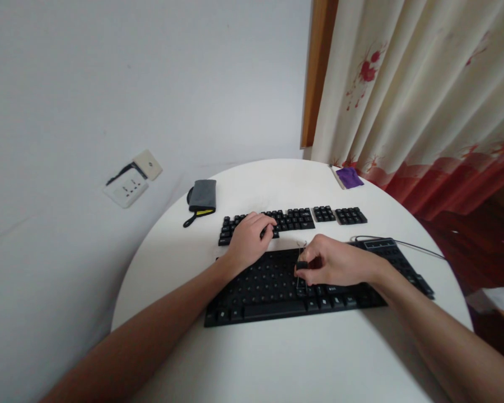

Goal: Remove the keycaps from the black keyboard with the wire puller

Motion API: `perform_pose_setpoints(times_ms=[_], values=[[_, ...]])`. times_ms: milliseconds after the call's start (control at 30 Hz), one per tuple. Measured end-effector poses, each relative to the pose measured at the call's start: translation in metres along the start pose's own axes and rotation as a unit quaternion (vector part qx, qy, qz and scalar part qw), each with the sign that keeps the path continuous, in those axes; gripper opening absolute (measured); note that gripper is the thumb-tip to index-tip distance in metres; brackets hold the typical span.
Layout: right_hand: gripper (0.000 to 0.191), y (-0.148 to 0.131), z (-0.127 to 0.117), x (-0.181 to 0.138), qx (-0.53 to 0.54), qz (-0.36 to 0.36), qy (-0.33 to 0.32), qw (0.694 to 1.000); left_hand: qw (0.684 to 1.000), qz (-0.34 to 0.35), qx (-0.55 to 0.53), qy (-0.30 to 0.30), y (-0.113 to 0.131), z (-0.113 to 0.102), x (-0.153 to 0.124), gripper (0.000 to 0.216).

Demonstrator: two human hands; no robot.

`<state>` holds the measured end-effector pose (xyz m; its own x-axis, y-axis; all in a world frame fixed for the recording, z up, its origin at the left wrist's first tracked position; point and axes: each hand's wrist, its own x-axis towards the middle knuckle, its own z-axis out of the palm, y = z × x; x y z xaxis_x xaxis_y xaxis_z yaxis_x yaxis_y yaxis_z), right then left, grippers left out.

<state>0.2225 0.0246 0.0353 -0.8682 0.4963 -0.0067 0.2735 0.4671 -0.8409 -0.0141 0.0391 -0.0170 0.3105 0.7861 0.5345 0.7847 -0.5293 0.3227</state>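
Observation:
A black keyboard [277,291] lies on the round white table [285,358], with many keycaps removed from its middle. Rows of loose black keycaps [294,218] are laid out behind it. My right hand [340,263] is pinched on a wire keycap puller [301,268] that has a black keycap in it, just above the keyboard's middle. My left hand [250,238] has curled fingers resting on the left part of the laid-out keycaps; what is under the fingertips is hidden.
A grey pouch with a yellow edge [201,198] lies at the table's back left. A purple cloth [349,177] sits at the back right by the curtain [424,95]. The keyboard cable [420,246] runs off to the right. A wall socket [128,187] is on the left wall.

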Motion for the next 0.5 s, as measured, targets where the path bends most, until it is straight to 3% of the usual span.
perform_pose_setpoints(times_ms=[300, 500], values=[[0.019, -0.0026, 0.0060, -0.0049, -0.023, -0.009, -0.054, 0.998, 1.000, 0.011, -0.003, -0.006, -0.0019, 0.0022, -0.0002, 0.020], [0.019, -0.0025, 0.0070, 0.0002, -0.065, -0.007, -0.022, 0.998, 1.000, 0.011, -0.002, -0.014, -0.0012, 0.0030, -0.0001, 0.021]])
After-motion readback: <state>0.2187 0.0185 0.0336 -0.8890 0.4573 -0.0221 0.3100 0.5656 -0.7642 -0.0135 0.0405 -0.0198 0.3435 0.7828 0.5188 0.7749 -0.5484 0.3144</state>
